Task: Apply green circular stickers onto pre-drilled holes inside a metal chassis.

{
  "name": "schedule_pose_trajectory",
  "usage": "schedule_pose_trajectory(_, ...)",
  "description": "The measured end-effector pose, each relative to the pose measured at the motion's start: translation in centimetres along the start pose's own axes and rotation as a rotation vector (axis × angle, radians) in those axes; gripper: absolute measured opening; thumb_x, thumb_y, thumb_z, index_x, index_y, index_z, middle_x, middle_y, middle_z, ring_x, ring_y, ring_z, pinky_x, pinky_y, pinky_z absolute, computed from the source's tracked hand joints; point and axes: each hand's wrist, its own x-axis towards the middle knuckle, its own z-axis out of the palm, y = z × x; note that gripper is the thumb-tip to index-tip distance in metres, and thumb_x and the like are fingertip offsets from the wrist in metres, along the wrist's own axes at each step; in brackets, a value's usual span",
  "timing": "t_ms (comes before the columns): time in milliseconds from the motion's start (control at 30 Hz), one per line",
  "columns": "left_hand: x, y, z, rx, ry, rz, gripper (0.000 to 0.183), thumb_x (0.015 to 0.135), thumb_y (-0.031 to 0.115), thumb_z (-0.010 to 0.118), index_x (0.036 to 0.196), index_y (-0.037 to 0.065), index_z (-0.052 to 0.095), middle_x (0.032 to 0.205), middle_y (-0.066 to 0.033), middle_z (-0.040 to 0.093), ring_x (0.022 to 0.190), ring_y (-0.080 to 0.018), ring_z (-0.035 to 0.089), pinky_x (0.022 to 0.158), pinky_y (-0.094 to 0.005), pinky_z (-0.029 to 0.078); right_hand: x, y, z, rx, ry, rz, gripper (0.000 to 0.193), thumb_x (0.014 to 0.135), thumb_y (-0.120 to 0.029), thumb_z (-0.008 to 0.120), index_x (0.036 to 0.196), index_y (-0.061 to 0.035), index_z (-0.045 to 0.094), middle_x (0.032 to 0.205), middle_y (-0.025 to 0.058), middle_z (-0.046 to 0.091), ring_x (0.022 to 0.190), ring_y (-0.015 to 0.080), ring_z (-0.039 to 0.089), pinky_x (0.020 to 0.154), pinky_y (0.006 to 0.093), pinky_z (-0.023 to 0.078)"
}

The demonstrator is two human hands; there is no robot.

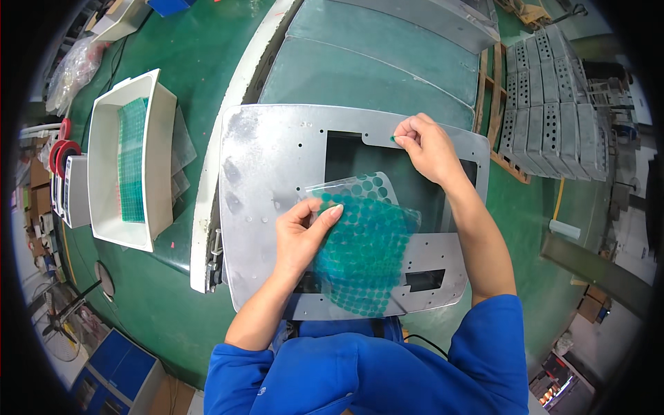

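Observation:
My left hand (303,232) pinches the upper left edge of some clear sheets of round green stickers (363,249), which hang over the lower middle of a grey metal panel (270,173). Up and to the right, my right hand (427,149) holds one small green sticker (393,139) between thumb and forefinger. That sticker is close to the upper edge of the panel's large rectangular opening (346,155). Several small holes dot the panel, and a smaller rectangular cutout (425,280) lies near its front right. The sheets hide part of the opening.
Larger grey-green panels (366,69) lie behind the work panel, beside a long white edge (207,200). A white bin (162,159) with green sheets stands at left. Perforated metal parts (553,104) are stacked on a wooden pallet (494,97) at far right.

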Motion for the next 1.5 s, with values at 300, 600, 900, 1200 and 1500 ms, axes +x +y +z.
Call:
schedule_pose_trajectory(300,0.0,0.3,0.1,0.008,0.002,-0.01,0.012,0.076,0.008,0.068,0.084,0.0,0.064,0.076,0.0003,0.061,0.065,-0.0033,0.052,0.058,-0.016,0.041,0.0,0.1,0.2,-0.037,0.022,-0.038,0.004,0.075,-0.004,0.058,0.078,-0.0018,0.058,0.075,0.005,0.051,0.063,0.014,0.05,0.06,0.0266,0.041)
schedule_pose_trajectory(600,0.0,0.4,0.1,0.014,0.019,-0.028,0.013,0.076,0.009,0.068,0.085,0.0,0.064,0.076,-0.0012,0.062,0.066,-0.0041,0.052,0.058,-0.0164,0.041,-0.2,-0.1,0.4,-0.048,0.059,-0.007,0.007,0.073,-0.006,0.061,0.08,-0.0042,0.059,0.07,0.0035,0.052,0.063,0.0148,0.05,0.06,0.0284,0.042)
schedule_pose_trajectory(900,-1.5,1.0,-1.0,-0.062,0.048,0.036,0.011,0.076,0.006,0.067,0.083,0.0,0.063,0.076,-0.0024,0.062,0.066,-0.0054,0.054,0.059,-0.017,0.042,1.9,0.1,-1.0,0.002,-0.028,0.163,0.026,0.062,-0.018,0.074,0.078,-0.0076,0.057,0.063,0.0023,0.051,0.061,0.014,0.05,0.055,0.0301,0.04)
schedule_pose_trajectory(1200,-6.5,1.8,-6.4,0.192,0.134,0.352,0.01,0.071,0.003,0.07,0.072,0.0,0.06,0.066,0.0036,0.053,0.055,-0.0013,0.039,0.046,-0.018,0.026,-7.7,-11.6,2.5,0.306,-0.306,-0.463,0.013,0.069,-0.004,0.067,0.081,-0.0024,0.062,0.079,0.0045,0.061,0.07,0.011,0.054,0.067,0.0243,0.043)
schedule_pose_trajectory(1500,-8.9,1.0,-9.7,0.192,0.189,0.295,0.01,0.072,0.005,0.07,0.072,0.0,0.062,0.062,0.0052,0.051,0.054,-0.0007,0.038,0.046,-0.0169,0.027,-11.6,-13.4,8.2,0.29,-0.084,-0.444,0.008,0.071,-0.002,0.063,0.078,-0.0034,0.06,0.077,0.0052,0.062,0.07,0.0197,0.057,0.062,0.0284,0.044)
